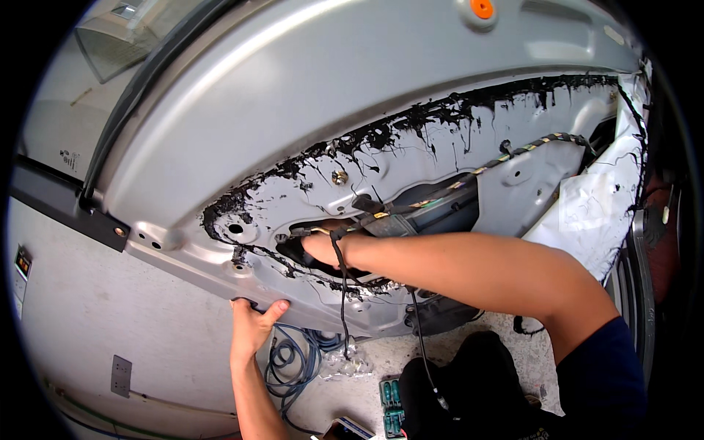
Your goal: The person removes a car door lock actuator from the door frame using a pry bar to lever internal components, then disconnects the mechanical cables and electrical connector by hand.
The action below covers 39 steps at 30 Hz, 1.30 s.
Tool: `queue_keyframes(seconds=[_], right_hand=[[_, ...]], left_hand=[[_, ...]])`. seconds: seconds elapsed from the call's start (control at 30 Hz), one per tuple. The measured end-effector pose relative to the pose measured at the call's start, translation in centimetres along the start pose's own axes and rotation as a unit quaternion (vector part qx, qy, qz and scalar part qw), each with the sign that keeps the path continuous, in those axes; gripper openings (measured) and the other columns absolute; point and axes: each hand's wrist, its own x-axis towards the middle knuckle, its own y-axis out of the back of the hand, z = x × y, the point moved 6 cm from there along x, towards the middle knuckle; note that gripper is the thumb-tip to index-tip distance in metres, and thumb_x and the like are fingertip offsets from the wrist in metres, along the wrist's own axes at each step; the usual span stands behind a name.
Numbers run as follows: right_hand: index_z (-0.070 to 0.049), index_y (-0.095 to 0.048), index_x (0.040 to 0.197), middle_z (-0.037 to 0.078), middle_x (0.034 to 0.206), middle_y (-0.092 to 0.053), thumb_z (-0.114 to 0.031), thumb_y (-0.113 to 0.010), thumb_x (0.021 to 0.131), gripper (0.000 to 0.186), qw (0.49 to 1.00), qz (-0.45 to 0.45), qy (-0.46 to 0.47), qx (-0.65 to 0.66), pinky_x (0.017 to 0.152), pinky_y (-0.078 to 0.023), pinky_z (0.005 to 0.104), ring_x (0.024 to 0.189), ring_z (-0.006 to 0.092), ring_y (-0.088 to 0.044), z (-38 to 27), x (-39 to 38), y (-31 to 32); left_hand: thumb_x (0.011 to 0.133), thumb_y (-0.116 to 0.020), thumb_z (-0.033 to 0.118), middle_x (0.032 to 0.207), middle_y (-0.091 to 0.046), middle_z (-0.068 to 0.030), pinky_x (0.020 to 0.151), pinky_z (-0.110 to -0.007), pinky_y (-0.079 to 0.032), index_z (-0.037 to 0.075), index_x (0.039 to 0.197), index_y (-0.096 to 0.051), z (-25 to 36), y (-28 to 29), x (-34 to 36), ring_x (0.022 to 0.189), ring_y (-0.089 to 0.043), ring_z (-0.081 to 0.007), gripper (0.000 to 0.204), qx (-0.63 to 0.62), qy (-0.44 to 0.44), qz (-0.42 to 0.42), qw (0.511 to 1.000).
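Note:
A grey car door (352, 44) stands with its inner side bare, streaked with black sealant (367, 139). My right hand (326, 248) reaches into an opening in its panel near the latch end; the fingers are hidden inside, so their state does not show. Around that wrist hangs a black cable (343, 301). A taped wiring harness (469, 178) runs across the panel above my forearm. My left hand (253, 326) grips the door's lower-left edge, thumb outstretched along it and fingers curled behind, mostly out of sight.
White lining sheet (587, 213) hangs peeled back at the right. A second cable (424, 345) dangles below the door. On the floor lie a coiled blue hose (290, 363), a clear plastic bag (348, 363) and green-handled tools (392, 400). A wall with a socket (121, 375) stands left.

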Motion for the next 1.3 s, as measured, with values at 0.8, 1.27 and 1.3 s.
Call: queue_keyframes(seconds=[0.8,1.27,1.3], right_hand=[[-0.001,-0.063,0.108,0.006,0.107,-0.065,-0.02,-0.054,0.087,0.029,0.987,-0.024,0.055,0.149,0.082,-0.05,0.0336,0.09,0.0156,-0.064,-0.8,-0.1,-1.0],[-0.007,-0.062,0.109,0.003,0.099,-0.067,-0.027,-0.043,0.097,0.03,0.992,-0.075,0.089,0.053,0.085,-0.053,0.0301,0.09,0.0121,-0.063,0.4,1.3,1.1],[-0.006,-0.061,0.108,0.004,0.099,-0.067,-0.027,-0.043,0.097,0.03,0.991,-0.076,0.09,0.071,0.084,-0.053,0.031,0.089,0.0132,-0.064,0.0,1.6,0.2]], left_hand=[[0.076,-0.078,0.03,0.123,-0.047,-0.018,0.097,-0.038,-0.04,-0.002,0.124,-0.051,1.6,1.3,-3.0,0.112,-0.049,-0.0301,0.064,0.03,-0.038,0.111,0.993],[0.079,-0.071,0.039,0.097,-0.061,-0.0241,0.076,-0.044,-0.049,-0.001,0.104,-0.059,-28.1,-24.0,-57.0,0.092,-0.062,-0.0379,0.049,0.056,0.532,0.061,0.843],[0.078,-0.067,0.049,0.11,-0.059,-0.0253,0.087,-0.047,-0.047,0.002,0.116,-0.057,-28.9,-27.3,-63.1,0.105,-0.057,-0.0402,0.061,0.094,0.565,0.004,0.819]])
